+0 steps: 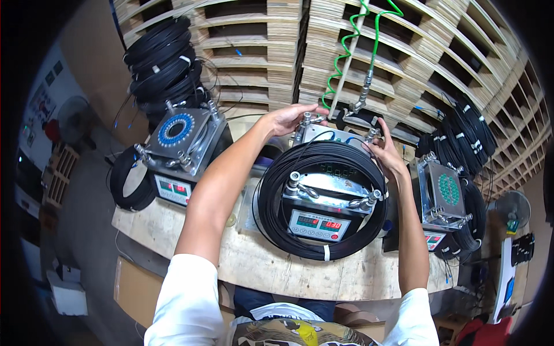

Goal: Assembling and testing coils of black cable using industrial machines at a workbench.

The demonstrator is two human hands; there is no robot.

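Observation:
A bench machine (321, 225) with a lit digital panel stands in the middle of the table. A large coil of black cable (271, 230) is draped round its front, tied with a white band. Blue-tipped cable ends run up to the metal plate (332, 134) on top. My left hand (285, 120) is closed round the clamp knob at the plate's back left corner. At the back right corner, my right hand (388, 151) has its thumb and fingers about the other clamp knob, index finger pointing up. Two front clamp knobs (294, 183) stick up inside the coil.
Similar machines stand at left (173, 187) and right (433, 236), one plate ringed blue, one green. Black cable coils are stacked at back left (161, 63) and back right (461, 135). Green spiral air hoses (346, 43) hang before stacked wooden pallets (245, 52). The wooden table's front edge (277, 294) curves near me.

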